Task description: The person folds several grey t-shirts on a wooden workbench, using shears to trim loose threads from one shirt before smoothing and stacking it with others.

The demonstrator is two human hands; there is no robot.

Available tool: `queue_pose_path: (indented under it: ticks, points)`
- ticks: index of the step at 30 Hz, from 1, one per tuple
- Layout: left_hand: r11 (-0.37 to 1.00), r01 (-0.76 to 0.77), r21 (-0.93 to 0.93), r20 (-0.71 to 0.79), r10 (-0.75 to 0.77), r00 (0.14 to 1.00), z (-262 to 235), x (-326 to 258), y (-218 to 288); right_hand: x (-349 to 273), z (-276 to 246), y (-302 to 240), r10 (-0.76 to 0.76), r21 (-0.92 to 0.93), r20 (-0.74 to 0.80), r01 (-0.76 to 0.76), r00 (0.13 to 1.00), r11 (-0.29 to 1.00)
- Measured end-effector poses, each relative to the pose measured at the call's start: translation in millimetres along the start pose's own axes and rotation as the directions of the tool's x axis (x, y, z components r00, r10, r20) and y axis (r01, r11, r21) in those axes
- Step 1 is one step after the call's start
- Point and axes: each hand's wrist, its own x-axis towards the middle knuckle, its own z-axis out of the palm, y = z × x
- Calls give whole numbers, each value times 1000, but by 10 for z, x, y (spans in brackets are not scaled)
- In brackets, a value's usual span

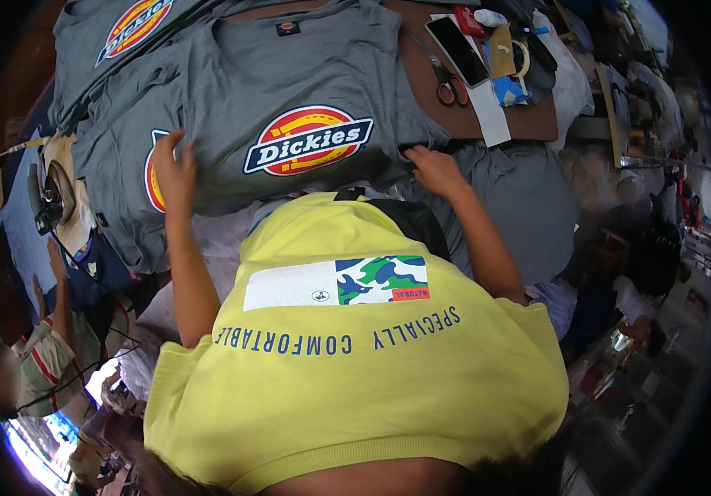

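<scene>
A grey T-shirt (pixel 289 74) with a red, yellow and blue oval logo lies flat on the brown table (pixel 529 120), atop other grey shirts. My left hand (pixel 175 169) rests flat on the shirt's lower left hem, fingers spread. My right hand (pixel 431 168) pinches the shirt's lower right hem with curled fingers. My yellow shirt fills the lower middle of the view and hides the table's near edge.
Red-handled scissors (pixel 446 83), a dark phone (pixel 457 50), a tape roll (pixel 521 58) and small items lie at the table's far right. A clothes iron (pixel 49 194) sits at the left. Another person (pixel 49 347) in a striped shirt is at lower left. Grey fabric (pixel 529 198) hangs at the right.
</scene>
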Motion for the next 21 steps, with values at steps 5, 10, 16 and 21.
queue_pose_path:
  ticks: [5,10,16,21]
  points:
    - [874,102,-475,261,29,965,1052,983,998,-117,-169,162,-8,74,-146,19,989,997]
    - [424,639,-642,728,78,681,2046,1785,1458,-321,-215,295,16,314,-301,83,954,946]
    - [563,718,-410,883,47,468,2383,2175,1886,-338,-224,307,209,640,-355,75,911,765]
    - [39,806,-591,790,-171,588,2614,2497,1902,-369,-96,470,349,922,-220,77,911,379]
